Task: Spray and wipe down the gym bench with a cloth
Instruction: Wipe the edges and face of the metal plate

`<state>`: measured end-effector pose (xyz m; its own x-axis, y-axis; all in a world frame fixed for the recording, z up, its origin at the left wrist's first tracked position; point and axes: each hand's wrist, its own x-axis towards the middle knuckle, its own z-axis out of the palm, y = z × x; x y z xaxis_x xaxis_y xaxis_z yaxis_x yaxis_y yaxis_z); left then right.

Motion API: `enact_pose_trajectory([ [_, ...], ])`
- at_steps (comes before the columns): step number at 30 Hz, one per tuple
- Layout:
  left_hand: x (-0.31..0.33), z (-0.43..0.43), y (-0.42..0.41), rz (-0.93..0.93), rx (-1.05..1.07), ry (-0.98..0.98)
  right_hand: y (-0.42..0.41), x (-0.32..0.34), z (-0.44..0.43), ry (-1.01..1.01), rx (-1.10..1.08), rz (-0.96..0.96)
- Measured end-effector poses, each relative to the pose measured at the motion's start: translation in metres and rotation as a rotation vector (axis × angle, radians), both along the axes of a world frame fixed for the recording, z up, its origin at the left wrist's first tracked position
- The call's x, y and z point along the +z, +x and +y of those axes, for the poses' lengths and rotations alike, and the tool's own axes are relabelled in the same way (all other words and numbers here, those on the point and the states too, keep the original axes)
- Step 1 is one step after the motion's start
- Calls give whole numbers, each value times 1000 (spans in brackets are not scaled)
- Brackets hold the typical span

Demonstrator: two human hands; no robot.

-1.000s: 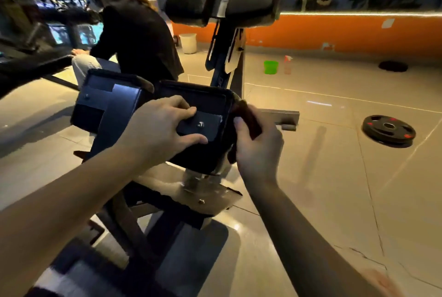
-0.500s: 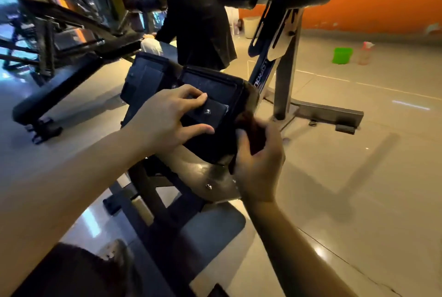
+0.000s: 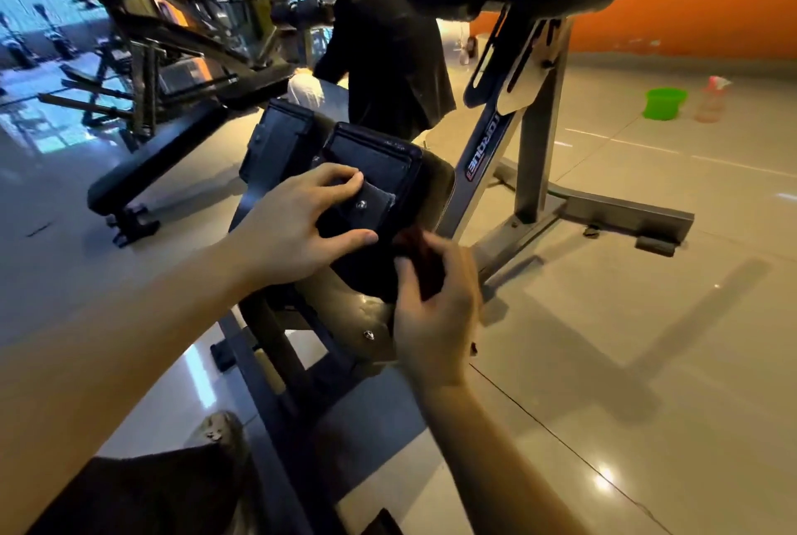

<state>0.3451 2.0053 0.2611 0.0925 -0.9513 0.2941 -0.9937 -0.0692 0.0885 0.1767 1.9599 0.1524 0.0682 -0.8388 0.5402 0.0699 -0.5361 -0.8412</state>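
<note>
Bench pad [image 3: 371, 155], black: left hand [image 3: 297, 228] — grip wide, fingers spread on the pad; right hand [image 3: 435, 314] — grip closed round dark red cloth [image 3: 422, 252] at the pad's right edge, cloth mostly hidden. Open floor [image 3: 604, 340] lies rightward.

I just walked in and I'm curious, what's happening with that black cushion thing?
Someone is wiping a gym bench. The left hand rests on the black pad, fingers spread, while the right hand grips a dark red cloth against the pad's lower edge. A green bucket and a spray bottle stand on the floor over by the orange wall. Another person sits just behind the bench.
</note>
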Motion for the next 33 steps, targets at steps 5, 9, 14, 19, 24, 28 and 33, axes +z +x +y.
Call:
enact_pose_trajectory([
  [5, 3, 1, -13, -13, 59, 25, -6, 5, -4, -5, -1, 6],
  [9, 1, 2, -13, 0, 81, 9, -9, 46, -47, 12, -42, -26],
  [14, -6, 0, -6, -33, 59, -39, -9, 2, 10, 81, 0, -4],
  [19, -12, 3, -12, 8, 58, -82, -8, 56, -34, 105, -50, -9],
  [24, -9, 2, -9, -7, 40, -85, -12, 59, -33, 62, -16, 53],
  [28, -10, 3, -13, -31, 37, -114, -22, 32, -7, -47, 72, 93],
  [33, -8, -8, -22, 6, 140, -164, -23, 86, -83, -73, 63, 145],
])
